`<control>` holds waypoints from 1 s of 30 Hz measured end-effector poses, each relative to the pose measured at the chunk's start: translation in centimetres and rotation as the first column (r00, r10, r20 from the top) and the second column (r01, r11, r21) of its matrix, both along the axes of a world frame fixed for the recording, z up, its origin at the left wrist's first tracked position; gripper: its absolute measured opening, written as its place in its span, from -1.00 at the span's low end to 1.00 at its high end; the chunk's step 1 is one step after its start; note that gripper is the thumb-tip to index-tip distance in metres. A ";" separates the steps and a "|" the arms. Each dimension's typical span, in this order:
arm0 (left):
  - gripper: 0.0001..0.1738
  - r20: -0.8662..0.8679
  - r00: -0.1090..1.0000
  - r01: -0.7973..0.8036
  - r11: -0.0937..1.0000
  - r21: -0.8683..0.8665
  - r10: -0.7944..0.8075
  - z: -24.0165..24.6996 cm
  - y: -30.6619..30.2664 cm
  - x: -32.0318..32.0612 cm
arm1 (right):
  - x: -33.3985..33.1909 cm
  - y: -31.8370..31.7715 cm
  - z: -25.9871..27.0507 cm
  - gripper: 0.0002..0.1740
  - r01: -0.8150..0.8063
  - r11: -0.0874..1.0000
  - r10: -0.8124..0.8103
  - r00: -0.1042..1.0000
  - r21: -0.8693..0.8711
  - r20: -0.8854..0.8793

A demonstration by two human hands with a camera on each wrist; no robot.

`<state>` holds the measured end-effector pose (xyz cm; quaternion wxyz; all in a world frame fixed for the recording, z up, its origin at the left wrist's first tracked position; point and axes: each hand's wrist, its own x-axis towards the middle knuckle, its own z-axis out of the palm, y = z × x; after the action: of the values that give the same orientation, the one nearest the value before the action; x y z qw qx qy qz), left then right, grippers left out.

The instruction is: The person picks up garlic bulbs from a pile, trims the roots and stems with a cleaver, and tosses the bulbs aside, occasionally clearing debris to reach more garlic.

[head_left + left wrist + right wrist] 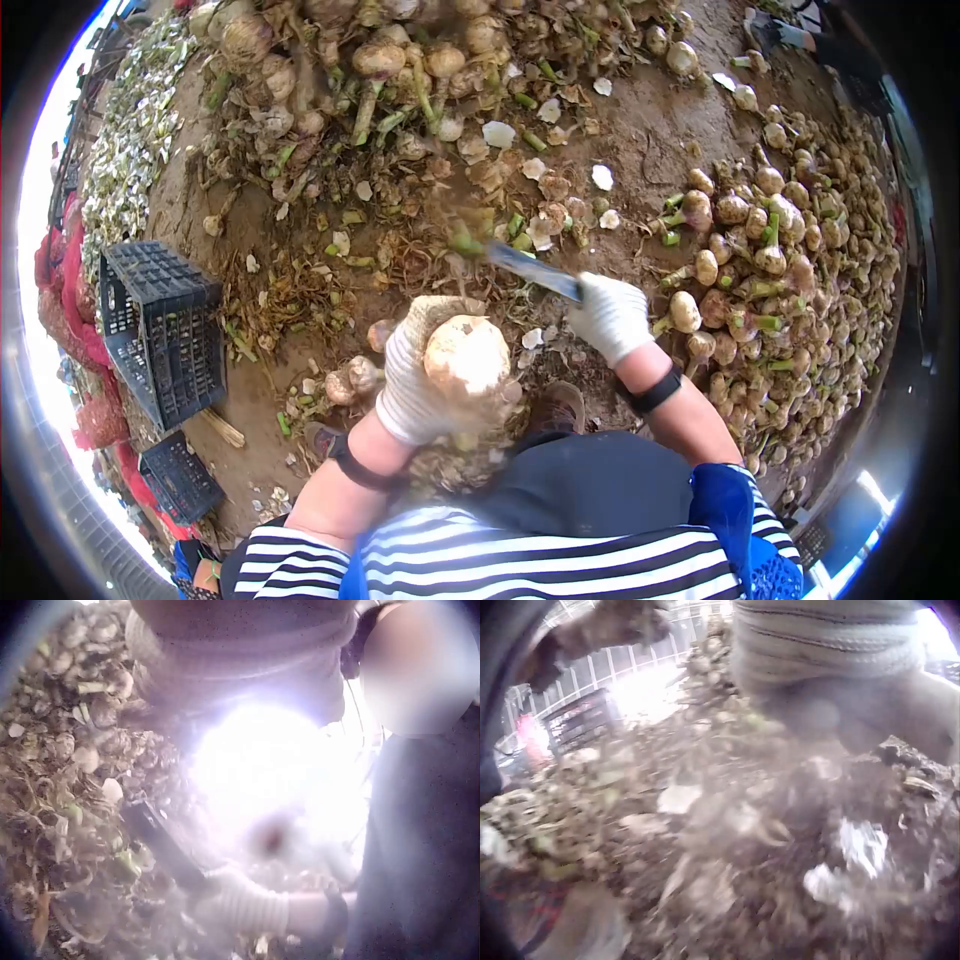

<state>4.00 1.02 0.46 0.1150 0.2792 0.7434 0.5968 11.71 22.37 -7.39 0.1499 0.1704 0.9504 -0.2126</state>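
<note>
In the head view my left hand (405, 378), in a white knit glove, grips a large pale garlic bulb (467, 355). The bulb's broad face is turned up and bright. To its right my gloved right hand (612, 318) holds a knife (535, 272) by the handle. Its blade points up and left, apart from the bulb. By the blade's tip is a blurred green stem piece (466, 240). The left wrist view shows the knife (161, 844) as a dark strip; glare covers what the left hand holds. Glove fabric (825, 645) fills the top of the right wrist view.
Garlic with stems lies heaped ahead (380, 60). A large pile of trimmed bulbs (770, 230) spreads along the right. Black plastic crates (165, 330) and red net sacks (75, 290) stand at left. Husks and cut stems litter the dirt floor; a shoe (562, 400) shows below the hands.
</note>
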 end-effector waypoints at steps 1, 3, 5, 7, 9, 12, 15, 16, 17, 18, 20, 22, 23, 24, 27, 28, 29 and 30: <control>-0.26 0.130 0.991 -0.026 0.997 0.069 0.016 -0.6 -0.4 -0.1 | 0.1 0.6 0.0 -0.85 0.025 0.999 -0.025 1.000 0.037 0.012; -0.09 0.036 0.998 -0.058 0.998 -0.004 0.058 -1.8 -0.9 -2.4 | 1.1 0.9 0.2 -0.89 0.098 0.995 -0.094 0.991 0.035 -0.098; -0.01 -0.029 0.995 -0.092 0.996 -0.015 0.092 -2.7 -1.5 -4.0 | 0.9 0.6 0.1 -0.90 0.182 0.971 -0.208 0.962 -0.154 -0.178; -0.01 0.213 0.967 -0.172 0.977 0.128 0.143 -2.7 -2.0 -4.1 | 1.0 -0.7 1.0 -0.86 0.273 0.791 -0.430 0.884 -0.547 -0.182; -0.30 0.674 0.737 -0.268 0.938 0.219 0.053 -2.3 -2.8 -5.1 | 0.5 -2.2 3.4 -0.83 0.356 0.499 -0.479 0.873 -0.791 0.090; -0.73 0.801 0.594 -0.397 0.841 0.367 -0.069 -1.3 -0.7 -3.8 | -0.3 -4.3 4.6 -0.84 0.303 0.294 -0.475 0.870 -0.907 0.136; -0.68 0.808 0.524 -0.498 0.674 0.546 -0.268 -2.5 0.3 -3.6 | -1.8 -5.0 5.4 -0.88 0.264 0.301 -0.452 0.886 -0.916 0.106; -0.68 0.807 0.523 -0.496 0.673 0.549 -0.272 -2.8 0.5 -3.5 | -2.0 -5.1 5.0 -0.87 0.210 0.337 -0.464 0.885 -0.918 0.032; -0.67 0.767 0.537 -0.493 0.606 0.624 -0.352 -2.8 0.9 -3.5 | -1.8 -5.1 4.4 -0.87 0.211 0.339 -0.466 0.884 -0.917 0.032; -0.67 0.719 0.550 -0.490 0.533 0.690 -0.425 -2.6 1.2 -3.5 | -1.5 -5.2 3.8 -0.85 0.227 0.435 -0.390 0.920 -0.871 0.045; -0.70 0.806 0.540 -0.568 0.602 0.561 -0.242 -0.1 1.9 -2.9 | 0.5 -5.5 1.4 -0.79 0.248 0.596 -0.191 0.968 -0.764 0.165; -0.69 0.725 0.588 -0.460 0.589 0.664 -0.358 2.6 3.2 -2.7 | 4.5 -6.7 -3.5 -0.78 0.215 0.693 -0.077 0.971 -0.688 0.227; -0.67 0.783 0.525 -0.462 0.661 0.592 -0.334 2.9 4.8 -1.8 | 4.6 -7.4 -3.3 -0.75 0.379 0.527 -0.187 0.925 -0.761 0.331; -0.63 0.833 0.459 -0.454 0.725 0.518 -0.307 3.2 6.4 -0.8 | 4.7 -8.2 -3.2 -0.72 0.522 0.332 -0.257 0.851 -0.785 0.457; 0.14 0.281 0.795 0.357 0.789 0.500 -0.538 6.2 10.2 0.2 | 4.5 -8.3 -6.7 -0.72 0.352 0.206 -0.338 0.901 -0.913 0.271; 0.15 0.214 0.837 0.428 0.846 0.319 -0.504 7.1 9.2 -1.0 | 4.2 -7.5 -8.0 -0.71 0.255 0.150 -0.417 0.893 -0.955 0.173; -0.09 0.309 0.918 0.228 0.968 0.105 -0.249 6.1 7.0 -2.2 | 2.5 -5.3 -4.3 -0.74 0.345 0.234 -0.416 0.881 -0.909 0.228; -0.33 0.387 0.922 0.035 0.993 -0.114 0.011 5.0 4.8 -3.4 | 0.8 -3.2 -0.5 -0.77 0.430 0.310 -0.414 0.864 -0.848 0.286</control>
<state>0.57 5.80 5.48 0.2796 0.1530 0.7383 0.5944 12.53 19.21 -7.87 0.1624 0.3083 0.6116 -0.7103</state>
